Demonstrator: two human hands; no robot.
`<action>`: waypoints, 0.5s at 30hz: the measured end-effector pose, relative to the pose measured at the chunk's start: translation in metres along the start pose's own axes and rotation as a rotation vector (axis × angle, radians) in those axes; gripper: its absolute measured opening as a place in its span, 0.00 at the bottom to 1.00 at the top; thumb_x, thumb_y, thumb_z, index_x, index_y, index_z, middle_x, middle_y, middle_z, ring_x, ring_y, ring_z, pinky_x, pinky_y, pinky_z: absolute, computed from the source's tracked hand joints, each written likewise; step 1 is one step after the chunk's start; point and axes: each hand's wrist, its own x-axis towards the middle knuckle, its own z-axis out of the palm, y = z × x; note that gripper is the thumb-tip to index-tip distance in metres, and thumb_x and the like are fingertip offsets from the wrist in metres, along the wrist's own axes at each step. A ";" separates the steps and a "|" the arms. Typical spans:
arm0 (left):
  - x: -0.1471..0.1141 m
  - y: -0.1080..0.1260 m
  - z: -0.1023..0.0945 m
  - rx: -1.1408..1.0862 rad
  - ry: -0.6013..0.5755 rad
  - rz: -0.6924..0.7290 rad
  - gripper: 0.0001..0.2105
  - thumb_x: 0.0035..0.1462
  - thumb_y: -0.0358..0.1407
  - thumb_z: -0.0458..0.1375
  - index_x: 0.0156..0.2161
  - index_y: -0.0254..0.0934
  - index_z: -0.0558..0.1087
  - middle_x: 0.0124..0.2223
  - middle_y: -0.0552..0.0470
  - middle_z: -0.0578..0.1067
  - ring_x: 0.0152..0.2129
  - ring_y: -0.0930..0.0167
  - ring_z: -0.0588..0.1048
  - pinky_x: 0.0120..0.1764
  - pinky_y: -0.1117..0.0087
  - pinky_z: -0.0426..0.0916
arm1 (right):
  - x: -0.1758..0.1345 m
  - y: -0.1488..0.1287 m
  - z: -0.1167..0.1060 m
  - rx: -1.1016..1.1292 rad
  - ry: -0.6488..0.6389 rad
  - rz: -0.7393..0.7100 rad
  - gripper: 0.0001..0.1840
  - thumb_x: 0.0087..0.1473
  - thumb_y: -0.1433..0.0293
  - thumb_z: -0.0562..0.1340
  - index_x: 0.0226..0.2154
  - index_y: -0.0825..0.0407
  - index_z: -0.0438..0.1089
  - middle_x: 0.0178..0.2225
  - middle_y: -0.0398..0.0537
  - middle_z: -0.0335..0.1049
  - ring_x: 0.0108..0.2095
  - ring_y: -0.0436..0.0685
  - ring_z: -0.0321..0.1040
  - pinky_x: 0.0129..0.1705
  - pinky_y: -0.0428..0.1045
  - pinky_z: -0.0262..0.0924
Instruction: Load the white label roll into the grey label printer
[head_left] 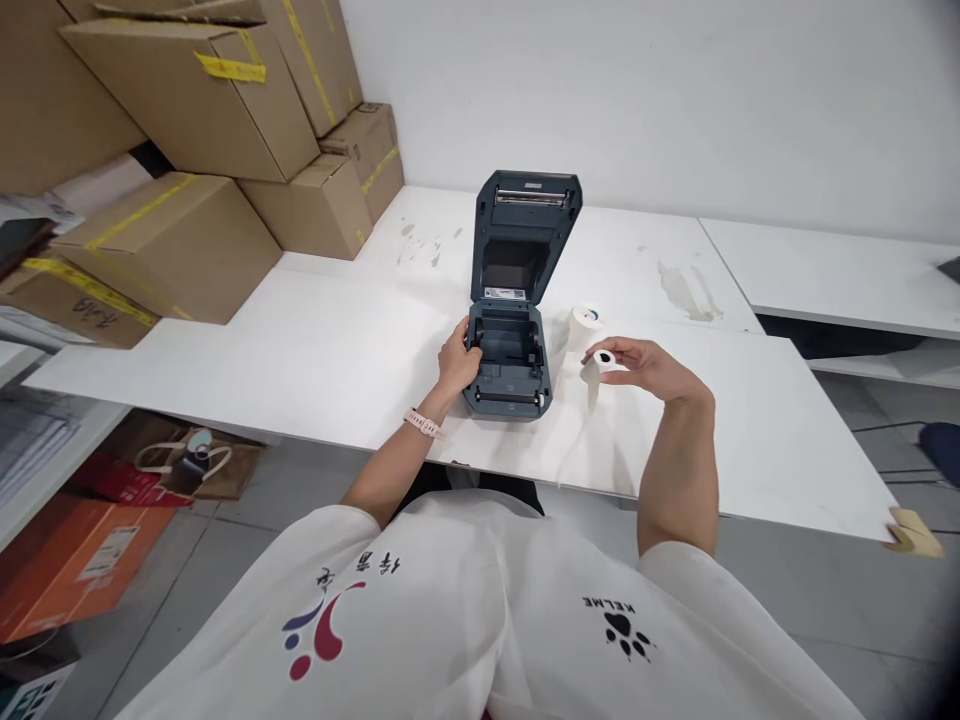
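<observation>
A dark grey label printer (512,385) stands on the white table with its lid (525,235) raised. Its roll bay shows no roll inside. My left hand (458,360) grips the printer's left edge, the thumb hooked over the rim of the bay. To the right of the printer, my right hand (651,368) pinches a small white paper roll (602,358) between thumb and fingers, its dark core hole facing me. A loose strip of paper (571,425) trails from this roll over the table. Just behind it, a larger white roll (583,326) rests on the tabletop.
Several taped cardboard boxes (180,240) are stacked at the left on the table (360,340). A white wall (637,100) rises behind. Below left lie an orange box (67,560) and a paper bag (232,465). Cardboard (915,532) covers the table's right corner.
</observation>
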 end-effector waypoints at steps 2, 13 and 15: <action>0.000 0.000 0.000 -0.010 -0.006 -0.012 0.38 0.49 0.27 0.55 0.69 0.39 0.61 0.65 0.47 0.71 0.61 0.59 0.71 0.62 0.58 0.64 | -0.009 0.033 -0.001 0.033 0.134 0.123 0.26 0.41 0.53 0.75 0.41 0.46 0.78 0.47 0.51 0.77 0.48 0.63 0.72 0.54 0.58 0.65; 0.004 -0.004 0.004 -0.019 0.014 0.004 0.39 0.48 0.27 0.54 0.68 0.37 0.61 0.63 0.46 0.73 0.60 0.59 0.72 0.63 0.56 0.64 | 0.034 0.081 -0.020 0.125 0.365 0.096 0.50 0.37 0.59 0.77 0.62 0.41 0.61 0.69 0.54 0.57 0.69 0.63 0.55 0.68 0.60 0.53; 0.004 -0.005 0.004 -0.022 0.017 0.003 0.39 0.48 0.27 0.54 0.68 0.37 0.61 0.64 0.47 0.72 0.60 0.59 0.72 0.63 0.56 0.64 | 0.058 0.076 -0.022 0.087 0.314 0.157 0.53 0.33 0.60 0.78 0.62 0.44 0.62 0.67 0.56 0.61 0.66 0.66 0.60 0.65 0.61 0.58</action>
